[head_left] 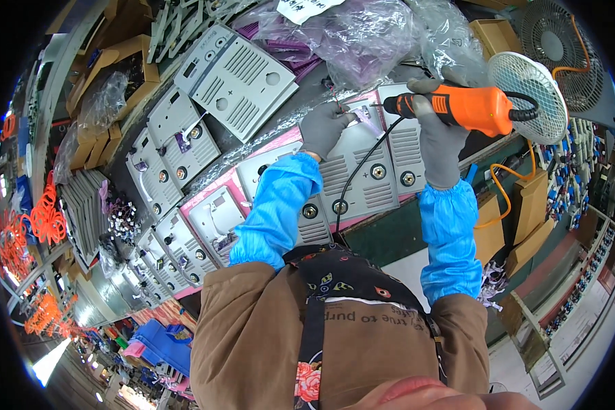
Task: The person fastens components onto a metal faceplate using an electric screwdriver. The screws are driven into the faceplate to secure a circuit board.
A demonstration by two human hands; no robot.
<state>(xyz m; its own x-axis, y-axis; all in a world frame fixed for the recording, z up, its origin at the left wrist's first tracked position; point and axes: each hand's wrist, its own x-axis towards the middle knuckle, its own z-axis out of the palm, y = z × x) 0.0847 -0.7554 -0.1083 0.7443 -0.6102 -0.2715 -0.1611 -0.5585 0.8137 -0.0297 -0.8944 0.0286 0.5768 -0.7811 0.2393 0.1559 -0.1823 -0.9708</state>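
My right hand [441, 140], in a grey glove, is wrapped round an orange electric screwdriver [477, 109] with a black nose. Its tip points left, above the far edge of a silver-grey slotted metal panel [348, 164]. At that edge my left hand [323, 128], also gloved, has its fingers drawn together beside a small part with thin wires; what they pinch is too small to make out. A pale purple strip [367, 121] lies on the panel between the two hands. Round brass-coloured fittings [378, 171] sit in the panel's near part.
More panels [219, 212] run leftward on pink sheeting. Stacked panels [236, 82] stand beyond my left hand, and plastic bags [369, 41] lie at the far side. A white-caged fan [528, 96] is close right of the screwdriver. A black cord [365, 158] crosses the panel.
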